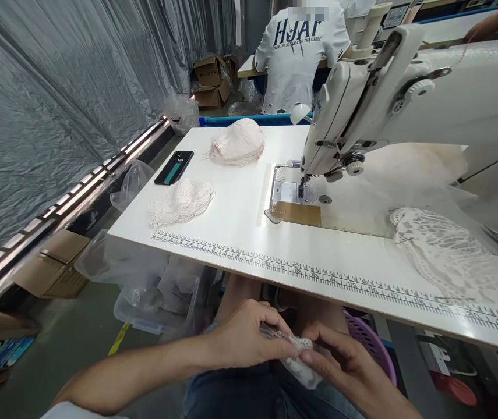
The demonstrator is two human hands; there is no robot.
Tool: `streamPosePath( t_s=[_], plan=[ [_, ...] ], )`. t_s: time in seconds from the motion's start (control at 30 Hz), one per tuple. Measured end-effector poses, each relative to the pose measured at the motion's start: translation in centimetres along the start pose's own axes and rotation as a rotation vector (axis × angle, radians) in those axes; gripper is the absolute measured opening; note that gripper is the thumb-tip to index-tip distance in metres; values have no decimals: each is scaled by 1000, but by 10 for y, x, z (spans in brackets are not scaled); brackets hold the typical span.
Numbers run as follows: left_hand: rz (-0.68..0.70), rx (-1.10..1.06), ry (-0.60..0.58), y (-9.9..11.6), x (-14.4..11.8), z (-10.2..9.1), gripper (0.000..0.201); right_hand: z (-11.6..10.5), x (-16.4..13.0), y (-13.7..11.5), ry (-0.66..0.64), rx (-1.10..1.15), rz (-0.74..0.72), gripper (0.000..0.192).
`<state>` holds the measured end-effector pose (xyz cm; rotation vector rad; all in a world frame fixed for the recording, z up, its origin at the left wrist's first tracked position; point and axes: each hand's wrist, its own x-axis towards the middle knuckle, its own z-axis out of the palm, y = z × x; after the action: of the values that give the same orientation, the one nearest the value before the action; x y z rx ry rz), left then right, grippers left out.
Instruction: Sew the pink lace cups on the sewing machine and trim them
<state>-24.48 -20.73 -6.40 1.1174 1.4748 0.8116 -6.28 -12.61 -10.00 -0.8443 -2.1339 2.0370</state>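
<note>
The left hand (242,337) and the right hand (345,364) are held low over the lap, both closed on a small white lace piece (295,355) pinched between them. The worktop (240,227) edge, marked with a ruler scale, lies just above the hands, with open room beneath it. The lace is seen as pale, openwork and crumpled. Most of it is hidden by the fingers, so its shape cannot be told.

A person's white T-shirt (302,55) is showing large dark letters reading "HJAT" across the back, with a smaller line beneath too blurred to read. A printed ruler scale (318,273) is running along the surface's (240,215) front edge; its numbers are too small to read surely.
</note>
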Motion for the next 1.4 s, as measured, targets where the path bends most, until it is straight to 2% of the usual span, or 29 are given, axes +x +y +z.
streamPosePath(
  t_s=[0.2, 0.33, 0.57, 0.7, 0.87, 1.0, 1.23, 1.4],
  plan=[
    [-69, -85, -56, 0, 1, -3, 20, 2, 2, -5, 0, 51, 13, 27],
    [-35, -55, -46, -3, 0, -3, 20, 2, 2, -6, 48, 26, 16, 29],
    [63, 131, 59, -4, -2, 1, 24, 2, 3, -5, 76, -33, -38, 23],
    [87, 220, 117, -4, -5, 5, 18, 3, 5, 2, 90, -66, -128, 19],
    [196, 329, 200, -3, -9, 10, 8, 3, 5, 9, 89, -103, -259, 17],
    [281, 385, 241, -3, -11, 12, 7, 4, 4, 8, 102, -123, -270, 19],
    [353, 416, 273, -8, -12, 14, 7, 5, 4, 6, 122, -163, -311, 19],
    [567, 565, 373, -11, -13, 16, 17, 6, 4, 4, 205, -220, -449, 15]
  ],
)
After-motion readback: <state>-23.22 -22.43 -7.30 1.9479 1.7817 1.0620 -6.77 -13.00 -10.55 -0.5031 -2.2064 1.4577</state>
